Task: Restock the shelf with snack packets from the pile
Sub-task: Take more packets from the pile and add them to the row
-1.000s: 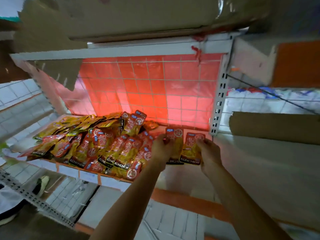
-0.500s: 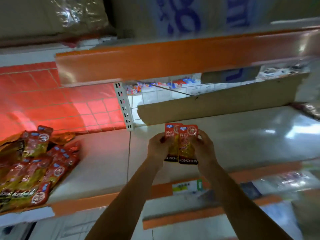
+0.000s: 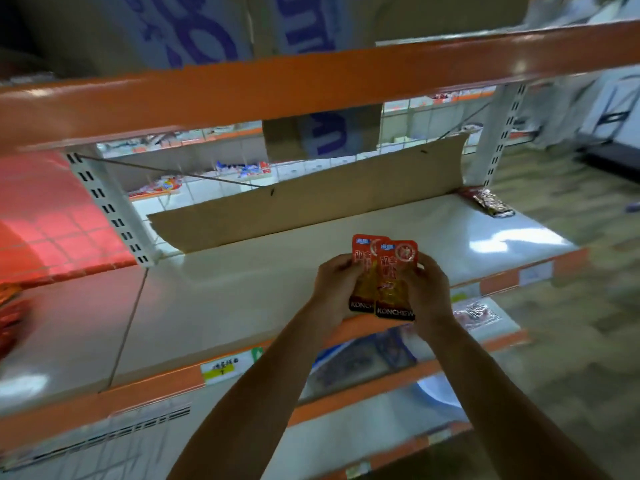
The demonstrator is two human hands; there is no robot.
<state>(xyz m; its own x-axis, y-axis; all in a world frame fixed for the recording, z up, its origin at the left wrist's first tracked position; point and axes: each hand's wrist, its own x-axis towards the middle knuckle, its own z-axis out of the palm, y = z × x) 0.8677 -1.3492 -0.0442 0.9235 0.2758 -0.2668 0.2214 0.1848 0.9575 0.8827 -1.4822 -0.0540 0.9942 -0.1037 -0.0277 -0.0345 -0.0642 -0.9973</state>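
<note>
Worn at head height, one wide-angle lens. Faces forward and down onto the white shelf (image 3: 242, 299), close to its orange front edge (image 3: 149, 384). Takes in the orange upper shelf (image 3: 277, 84) overhead and the lower shelves (image 3: 505, 344) beneath. Bends straight lines toward the frame corners, blurs the left and right sides.

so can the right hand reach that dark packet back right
Probably not yet: bare shelf leads to the dark packet, but the right hand grips the Konchew packets with the left hand.

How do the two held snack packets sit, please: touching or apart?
Touching: the head view shows the front packet overlapping the rear packet, with no gap between them.
</note>
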